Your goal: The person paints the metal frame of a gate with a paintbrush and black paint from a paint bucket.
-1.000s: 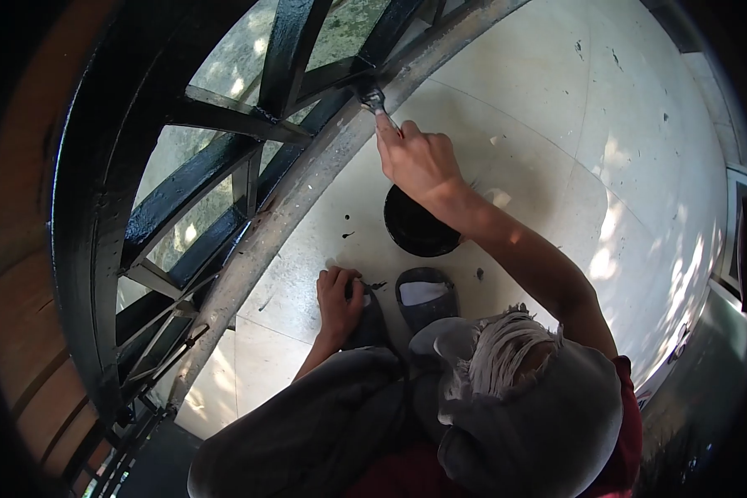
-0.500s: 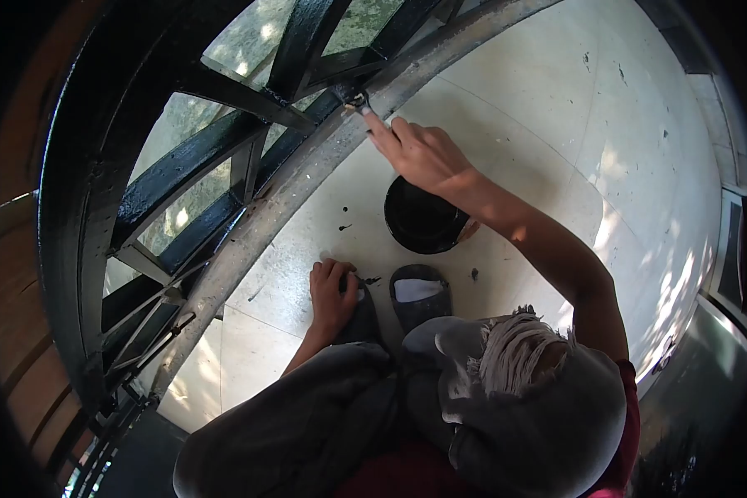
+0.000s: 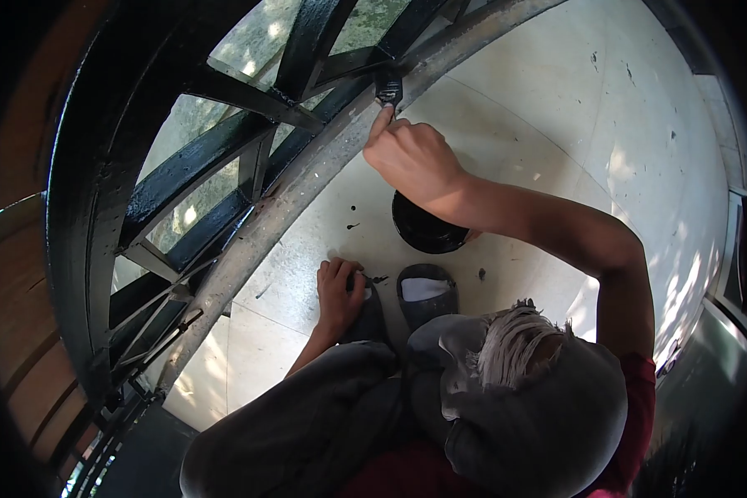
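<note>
Head view: my right hand [image 3: 417, 162] pinches the brush [image 3: 388, 90] between its fingers [image 3: 380, 123], 1 stretched along it, at the lower edge of the frame [image 3: 195, 168]. My left hand [image 3: 339, 297] curls by 1 sandal [image 3: 373, 317]; whether it grips, I cannot tell.

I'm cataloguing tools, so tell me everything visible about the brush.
The brush looks wide and flat, its dark head seemingly paint-coated, with pale marks. The right hand grips it, hiding most of its handle. It points forward, its tip at the lower edge of the grille, over the grey ledge; contact is unclear.
</note>
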{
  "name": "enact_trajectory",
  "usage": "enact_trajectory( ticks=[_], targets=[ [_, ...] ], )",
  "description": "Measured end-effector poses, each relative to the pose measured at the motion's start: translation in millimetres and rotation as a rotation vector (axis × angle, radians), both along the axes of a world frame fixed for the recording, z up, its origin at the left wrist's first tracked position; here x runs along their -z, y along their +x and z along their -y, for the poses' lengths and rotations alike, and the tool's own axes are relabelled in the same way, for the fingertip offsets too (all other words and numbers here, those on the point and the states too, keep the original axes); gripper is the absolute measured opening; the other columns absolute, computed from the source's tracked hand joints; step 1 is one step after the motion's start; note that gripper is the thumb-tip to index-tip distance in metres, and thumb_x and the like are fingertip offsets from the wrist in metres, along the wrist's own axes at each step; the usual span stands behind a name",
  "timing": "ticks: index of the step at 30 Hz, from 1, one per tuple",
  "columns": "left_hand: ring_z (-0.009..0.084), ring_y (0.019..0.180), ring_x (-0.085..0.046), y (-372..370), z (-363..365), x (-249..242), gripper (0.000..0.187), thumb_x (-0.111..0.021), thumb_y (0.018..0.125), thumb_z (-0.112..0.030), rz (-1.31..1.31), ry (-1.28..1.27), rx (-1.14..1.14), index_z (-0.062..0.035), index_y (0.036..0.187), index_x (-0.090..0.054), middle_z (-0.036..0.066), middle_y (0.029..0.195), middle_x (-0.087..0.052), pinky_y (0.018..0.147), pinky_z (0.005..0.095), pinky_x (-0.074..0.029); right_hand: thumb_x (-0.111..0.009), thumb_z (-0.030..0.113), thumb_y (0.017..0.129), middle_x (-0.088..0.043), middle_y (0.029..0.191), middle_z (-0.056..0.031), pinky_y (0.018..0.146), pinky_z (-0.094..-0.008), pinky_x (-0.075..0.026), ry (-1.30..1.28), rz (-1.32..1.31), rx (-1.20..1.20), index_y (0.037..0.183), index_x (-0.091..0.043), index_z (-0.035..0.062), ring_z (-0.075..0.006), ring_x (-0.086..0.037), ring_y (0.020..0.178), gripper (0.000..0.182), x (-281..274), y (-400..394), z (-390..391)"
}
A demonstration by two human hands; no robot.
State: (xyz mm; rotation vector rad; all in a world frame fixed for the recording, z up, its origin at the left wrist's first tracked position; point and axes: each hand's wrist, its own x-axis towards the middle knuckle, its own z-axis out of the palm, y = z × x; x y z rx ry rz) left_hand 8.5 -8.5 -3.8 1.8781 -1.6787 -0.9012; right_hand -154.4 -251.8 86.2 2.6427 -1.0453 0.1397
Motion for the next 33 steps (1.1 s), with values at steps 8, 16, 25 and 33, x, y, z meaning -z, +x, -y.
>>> enact_trajectory(
  ticks=[8,16,25,33],
  targets=[
    [0.0316,0.09,-0.054,-1.4,2.9,-3.1,0.012,-0.062,0.084,-0.003,0.017,-0.017,0.01,-0.0055,0.095,-0.067,0.01,0.095,-0.062,0.083,0.0425,-0.043,-0.069,0.002,0.065,-0.065,0.059,-0.0121,0.044,-0.0258,-0.051,0.016,0.021,0.018,0.108,-0.067,-0.0183,-0.0144,-0.066,0.054,0.047,0.7,4.1,2.8],
    [0.0309,0.09,-0.053,-2.0,2.6,-2.8,0.012,-0.062,0.084,-0.004,0.029,-0.007,0.004,-0.0057,0.095,-0.067,0.009,0.095,-0.061,0.083,0.0424,-0.043,-0.068,0.001,0.066,-0.065,0.059,-0.0111,0.045,-0.0259,-0.051,-0.023,0.067,-0.076,0.104,-0.068,-0.0178,-0.0147,-0.066,0.053,0.043,3.3,2.7,14.7],
    [0.0316,0.09,-0.053,-3.4,3.2,-2.8,0.011,-0.064,0.084,-0.006,0.011,-0.007,-0.012,-0.0067,0.094,-0.067,0.009,0.093,-0.06,0.082,0.0436,-0.042,-0.067,0.007,0.078,-0.066,0.068,-0.0134,0.05,-0.0303,-0.056,0.164,0.158,-0.07,0.121,-0.062,-0.0133,-0.0188,-0.068,0.056,0.048,24.8,-30.4,4.8],
    [0.0324,0.092,-0.053,-2.9,4.5,-0.4,0.011,-0.064,0.084,-0.006,0.014,-0.009,0.021,-0.0059,0.095,-0.066,0.01,0.095,-0.06,0.083,0.0441,-0.042,-0.059,0.018,0.099,-0.066,0.079,-0.0171,0.056,-0.0377,-0.059,0.436,0.554,-0.099,0.124,-0.063,-0.0047,-0.0314,-0.069,0.062,0.034,33.3,-20.2,7.2]
  ],
)
